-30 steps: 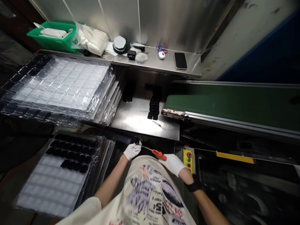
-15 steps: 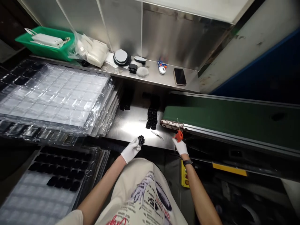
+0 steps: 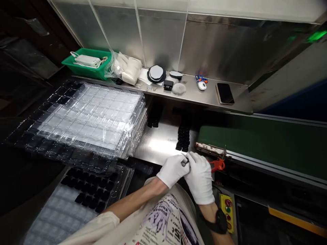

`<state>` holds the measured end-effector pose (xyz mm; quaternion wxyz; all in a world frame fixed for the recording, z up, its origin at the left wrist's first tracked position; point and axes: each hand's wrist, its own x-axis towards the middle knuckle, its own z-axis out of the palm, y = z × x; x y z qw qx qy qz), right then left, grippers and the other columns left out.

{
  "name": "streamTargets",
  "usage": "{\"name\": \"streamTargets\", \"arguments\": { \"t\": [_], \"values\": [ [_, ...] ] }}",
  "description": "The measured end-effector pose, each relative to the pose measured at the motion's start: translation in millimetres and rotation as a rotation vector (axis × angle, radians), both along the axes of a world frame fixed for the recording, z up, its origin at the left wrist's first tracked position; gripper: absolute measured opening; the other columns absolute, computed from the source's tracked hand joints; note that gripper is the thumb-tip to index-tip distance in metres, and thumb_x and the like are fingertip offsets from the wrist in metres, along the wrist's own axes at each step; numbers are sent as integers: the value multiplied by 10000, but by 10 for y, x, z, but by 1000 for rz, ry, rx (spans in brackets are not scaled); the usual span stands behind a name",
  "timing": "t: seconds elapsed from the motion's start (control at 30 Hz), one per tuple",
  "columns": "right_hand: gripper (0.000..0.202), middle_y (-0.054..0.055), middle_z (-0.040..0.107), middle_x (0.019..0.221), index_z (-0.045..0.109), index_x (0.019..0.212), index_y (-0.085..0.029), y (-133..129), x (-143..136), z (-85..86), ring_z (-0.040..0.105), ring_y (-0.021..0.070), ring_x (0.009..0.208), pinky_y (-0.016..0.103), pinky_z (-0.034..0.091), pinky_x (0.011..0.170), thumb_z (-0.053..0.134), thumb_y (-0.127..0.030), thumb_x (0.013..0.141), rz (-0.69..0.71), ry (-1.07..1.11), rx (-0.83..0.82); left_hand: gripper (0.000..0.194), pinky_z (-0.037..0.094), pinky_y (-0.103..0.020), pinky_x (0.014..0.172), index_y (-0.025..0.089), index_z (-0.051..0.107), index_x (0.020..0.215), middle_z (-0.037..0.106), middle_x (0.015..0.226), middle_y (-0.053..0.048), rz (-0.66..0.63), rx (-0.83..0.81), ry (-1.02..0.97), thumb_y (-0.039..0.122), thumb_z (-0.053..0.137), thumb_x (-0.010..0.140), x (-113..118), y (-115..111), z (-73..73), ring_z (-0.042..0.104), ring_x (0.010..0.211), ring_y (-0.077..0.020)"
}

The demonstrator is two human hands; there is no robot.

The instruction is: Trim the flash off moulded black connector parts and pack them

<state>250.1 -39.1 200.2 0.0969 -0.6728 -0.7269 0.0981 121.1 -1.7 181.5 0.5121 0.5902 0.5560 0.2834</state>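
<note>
My left hand (image 3: 174, 170), in a white glove, is closed with its fingertips round a small black part (image 3: 184, 162), mostly hidden by the gloves. My right hand (image 3: 199, 175), gloved too, meets it from the right with its fingers pinched together; what they grip is hidden. A thin metal tip (image 3: 184, 155) shows just beyond the fingers, and I cannot tell whether it is held. Orange-handled scissors (image 3: 218, 165) sit right of my right hand, at the conveyor's end. Small black parts (image 3: 183, 139) stand in rows on the steel table (image 3: 160, 144).
A green conveyor belt (image 3: 263, 136) runs off to the right. Stacked clear trays (image 3: 89, 119) stand left, with a lower tray (image 3: 68, 204) partly filled with black parts. A phone (image 3: 224, 93) and a green basket (image 3: 98, 72) are on the back ledge. A yellow button box (image 3: 227, 212) is below.
My right hand has left the orange-handled scissors and come over to my left hand, where the fingers now meet at the black part. The view has shifted to the left.
</note>
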Motion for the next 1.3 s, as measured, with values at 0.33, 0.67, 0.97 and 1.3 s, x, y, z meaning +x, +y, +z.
{"name": "streamTargets", "arguments": {
  "t": [0.33, 0.67, 0.97, 1.3],
  "values": [
    [446, 87, 706, 1446, 759, 1266, -280, -187, 24, 906, 678, 322, 1378, 582, 533, 1243, 907, -441, 877, -96, 495, 213, 315, 613, -298, 913, 210, 852, 1003, 842, 1059, -32, -87, -158, -307, 481, 712, 1084, -660, -29, 1204, 774, 986, -181],
    [450, 78, 697, 1484, 759, 1260, -290, -234, -36, 1076, 652, 339, 1452, 626, 505, 1294, 899, -473, 873, -29, 561, 106, 236, 600, -212, 658, 176, 856, 905, 818, 830, -18, -20, -387, -336, 351, 775, 1040, -665, -23, 1362, 718, 682, -108],
    [420, 101, 665, 1539, 710, 1417, -292, -271, -96, 886, 597, 363, 1511, 697, 382, 1349, 761, -393, 1013, -15, 290, 349, 170, 624, -306, 768, 204, 851, 868, 838, 862, -37, -107, 271, -71, 347, 897, 947, -593, -62, 1320, 764, 794, -177],
    [788, 190, 523, 1687, 586, 1668, -245, -186, 197, 856, 527, 444, 1560, 708, 495, 1244, 574, -754, 1066, -98, 258, 625, 330, 565, -282, 684, 178, 806, 907, 768, 850, -33, 26, -370, -474, 478, 942, 887, -715, -6, 1011, 663, 726, -142]
  ]
}}
